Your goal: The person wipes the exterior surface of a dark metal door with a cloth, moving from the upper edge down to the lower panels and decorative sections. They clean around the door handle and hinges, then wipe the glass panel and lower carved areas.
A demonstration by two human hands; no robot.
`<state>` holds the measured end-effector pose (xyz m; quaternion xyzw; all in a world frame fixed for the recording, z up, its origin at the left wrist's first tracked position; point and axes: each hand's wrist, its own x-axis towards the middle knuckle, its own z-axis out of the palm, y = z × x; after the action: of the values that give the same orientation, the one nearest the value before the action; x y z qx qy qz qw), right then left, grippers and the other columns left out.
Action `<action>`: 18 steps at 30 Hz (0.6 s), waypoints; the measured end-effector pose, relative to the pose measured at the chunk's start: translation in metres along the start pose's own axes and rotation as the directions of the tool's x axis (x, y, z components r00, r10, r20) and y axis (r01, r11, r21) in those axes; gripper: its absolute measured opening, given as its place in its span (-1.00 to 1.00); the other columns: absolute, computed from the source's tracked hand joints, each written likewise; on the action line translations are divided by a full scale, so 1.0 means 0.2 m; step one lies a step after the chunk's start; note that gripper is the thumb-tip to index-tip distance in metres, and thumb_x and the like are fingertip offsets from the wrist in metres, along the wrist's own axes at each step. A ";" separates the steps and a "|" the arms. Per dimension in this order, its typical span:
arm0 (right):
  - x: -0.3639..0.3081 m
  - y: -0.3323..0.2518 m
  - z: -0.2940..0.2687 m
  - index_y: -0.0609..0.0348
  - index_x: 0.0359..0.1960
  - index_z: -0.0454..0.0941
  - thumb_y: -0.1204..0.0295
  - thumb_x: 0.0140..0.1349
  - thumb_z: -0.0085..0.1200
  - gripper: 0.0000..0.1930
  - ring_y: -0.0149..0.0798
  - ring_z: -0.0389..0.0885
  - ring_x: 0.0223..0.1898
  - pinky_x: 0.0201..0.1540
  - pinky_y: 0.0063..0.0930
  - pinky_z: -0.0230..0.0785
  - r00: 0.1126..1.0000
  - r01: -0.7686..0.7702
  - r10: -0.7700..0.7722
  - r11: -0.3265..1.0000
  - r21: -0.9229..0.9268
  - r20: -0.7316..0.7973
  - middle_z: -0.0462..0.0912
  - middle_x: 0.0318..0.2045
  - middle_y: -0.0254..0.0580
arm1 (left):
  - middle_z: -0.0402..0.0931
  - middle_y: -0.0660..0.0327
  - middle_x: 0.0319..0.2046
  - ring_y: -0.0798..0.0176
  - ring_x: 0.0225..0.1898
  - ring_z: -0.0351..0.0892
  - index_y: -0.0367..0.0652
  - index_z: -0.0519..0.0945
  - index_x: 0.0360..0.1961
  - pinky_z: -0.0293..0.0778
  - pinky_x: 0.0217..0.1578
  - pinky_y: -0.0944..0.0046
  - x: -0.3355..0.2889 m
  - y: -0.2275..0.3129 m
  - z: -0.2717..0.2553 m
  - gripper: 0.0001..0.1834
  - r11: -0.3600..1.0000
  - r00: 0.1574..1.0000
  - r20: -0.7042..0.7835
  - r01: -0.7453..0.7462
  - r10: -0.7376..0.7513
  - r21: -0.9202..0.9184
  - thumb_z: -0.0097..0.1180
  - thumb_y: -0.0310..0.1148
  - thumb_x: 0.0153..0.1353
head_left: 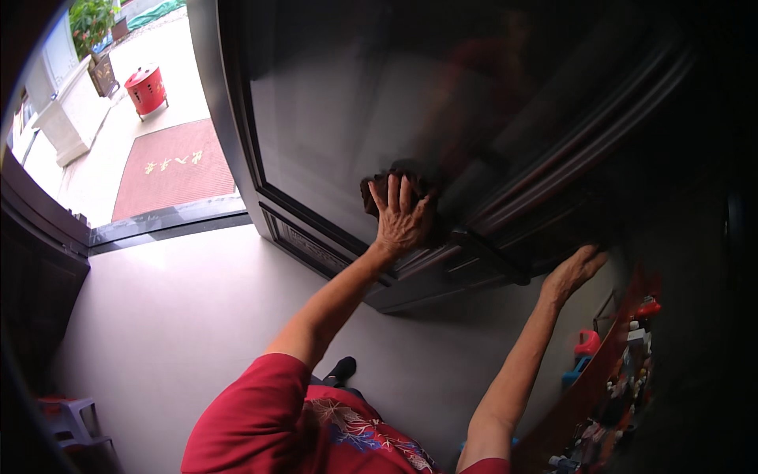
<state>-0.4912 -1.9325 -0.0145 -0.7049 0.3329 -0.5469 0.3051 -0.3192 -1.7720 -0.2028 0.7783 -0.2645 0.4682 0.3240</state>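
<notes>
My left hand [400, 217] presses a crumpled dark brown cloth [369, 196] against the glossy face of a dark panelled door [308, 103]. Its fingers are spread over the cloth and hold it to the panel. A long dark door handle [491, 257] sticks out to the right of that hand. Beyond the handle, my right hand [575, 272] is closed at the door's shadowed edge. Its fingertips are partly lost in the dark.
Through the doorway at the far left lie a red doormat [170, 167] and a red metal bucket [147, 90] on legs. A stone threshold [170, 225] crosses the opening. A plastic stool [75, 423] stands lower left. Small items crowd a reddish surface [570, 407] at right.
</notes>
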 end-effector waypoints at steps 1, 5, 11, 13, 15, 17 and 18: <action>-0.01 0.00 -0.01 0.28 0.25 0.07 -0.09 0.32 -0.34 -0.30 0.08 0.26 0.18 0.20 -0.12 0.16 1.000 0.000 0.000 1.000 -0.002 0.004 0.22 0.13 0.22 | -0.08 -0.22 0.25 -0.34 0.31 -0.15 0.08 0.26 0.22 -0.18 0.12 -0.56 -0.06 0.01 -0.03 -0.40 0.997 0.991 0.105 0.080 -0.077 -0.020 0.01 -0.22 0.09; -0.06 -0.01 -0.06 0.32 0.10 0.18 -0.03 0.33 -0.36 -0.40 -0.02 0.37 0.01 0.07 -0.19 0.24 0.997 0.012 -0.017 0.998 -0.064 -0.071 0.32 -0.04 0.15 | -0.28 -0.29 0.32 -0.46 0.30 -0.23 -0.13 0.03 0.33 -0.12 0.20 -0.38 -0.25 0.08 -0.04 -0.29 0.904 0.906 0.181 0.409 -0.384 -0.127 -0.05 -0.30 0.15; -0.21 -0.19 -0.07 0.28 0.08 0.18 -0.02 0.33 -0.35 -0.43 -0.08 0.39 -0.03 0.05 -0.21 0.24 0.997 0.004 -0.009 0.998 -0.062 -0.072 0.35 -0.10 0.08 | 0.27 -0.12 0.11 -0.06 0.19 0.20 -0.32 0.25 0.18 0.12 0.19 0.08 -0.55 -0.08 0.29 -0.44 0.373 0.378 -0.108 0.751 -0.919 -0.545 -0.03 -0.27 0.19; -0.28 -0.24 -0.06 0.28 0.08 0.19 -0.01 0.34 -0.35 -0.44 -0.08 0.39 -0.03 0.06 -0.23 0.24 0.993 0.077 -0.079 0.997 -0.024 -0.086 0.35 -0.10 0.07 | 0.36 -0.01 0.02 0.04 0.09 0.33 -0.26 0.31 0.15 0.26 0.06 0.15 -0.69 -0.17 0.29 -0.40 0.251 0.368 0.305 0.898 -0.878 -0.360 -0.14 -0.04 0.21; -0.31 -0.14 -0.21 0.28 0.08 0.19 0.02 0.35 -0.36 -0.46 -0.12 0.38 -0.03 0.05 -0.23 0.24 0.987 0.000 -0.018 0.994 -0.108 -0.161 0.35 -0.09 0.05 | 0.42 0.19 0.04 0.20 -0.03 0.48 -0.17 0.31 0.20 0.47 -0.14 0.24 -0.75 0.03 0.08 -0.21 -0.638 -0.098 0.854 0.709 -0.511 -0.301 -0.37 0.30 0.25; -0.36 -0.15 -0.26 0.30 0.07 0.19 0.07 0.37 -0.37 -0.50 -0.14 0.39 -0.05 0.04 -0.27 0.25 0.984 0.021 -0.039 0.994 -0.104 -0.174 0.36 -0.11 0.04 | 0.16 0.03 0.25 -0.01 0.29 0.11 -0.17 0.09 0.31 0.19 0.17 -0.08 -0.67 0.09 -0.03 0.05 -0.644 -0.415 0.791 0.764 -0.449 0.036 -0.49 0.51 0.07; -0.37 -0.19 -0.25 0.33 0.05 0.19 0.11 0.38 -0.36 -0.52 -0.15 0.41 -0.07 0.00 -0.31 0.28 0.987 0.021 -0.039 0.993 -0.114 -0.157 0.36 -0.13 0.05 | 0.19 0.06 0.23 0.07 0.24 0.18 -0.21 0.09 0.31 0.22 0.16 0.02 -0.68 0.06 -0.03 0.02 -0.659 -0.374 0.825 0.752 -0.424 0.002 -0.46 0.47 0.10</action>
<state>-0.5477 -1.8538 -0.0166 -0.6801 0.3756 -0.5865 0.2292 -0.3892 -1.7611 -0.3195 0.4500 0.2696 -0.3530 0.7748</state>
